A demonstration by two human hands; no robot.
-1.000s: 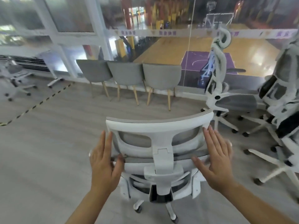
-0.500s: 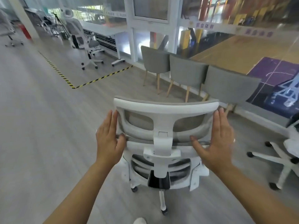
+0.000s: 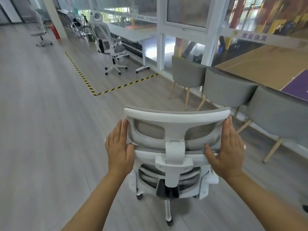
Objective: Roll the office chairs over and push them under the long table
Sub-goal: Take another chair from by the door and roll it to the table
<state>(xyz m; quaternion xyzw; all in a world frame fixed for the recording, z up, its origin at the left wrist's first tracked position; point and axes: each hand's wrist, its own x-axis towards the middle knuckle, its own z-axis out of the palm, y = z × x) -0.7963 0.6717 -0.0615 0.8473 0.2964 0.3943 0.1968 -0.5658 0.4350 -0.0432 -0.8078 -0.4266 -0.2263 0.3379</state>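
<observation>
A white office chair (image 3: 176, 116) with grey mesh stands right in front of me, its back toward me and its castors on the grey floor. My left hand (image 3: 119, 147) lies flat against the left side of its headrest, fingers straight, thumb on the frame. On the right side my right hand (image 3: 228, 147) presses the same way. The long white table (image 3: 131, 35) runs along the window wall at the far middle. A second white office chair (image 3: 108, 42) stands beside that table.
Three grey wooden-legged chairs (image 3: 228, 90) line the glass wall on the right, close to the chair I hold. Yellow-black floor tape (image 3: 83, 79) marks a corner ahead. Far left are another office chair (image 3: 40, 30), a red extinguisher (image 3: 55, 31) and a white pillar.
The chair and my view have swung left. The white chairs at the right have left the frame, and the long table with its chair has come into view. Both hands stay on the headrest.
</observation>
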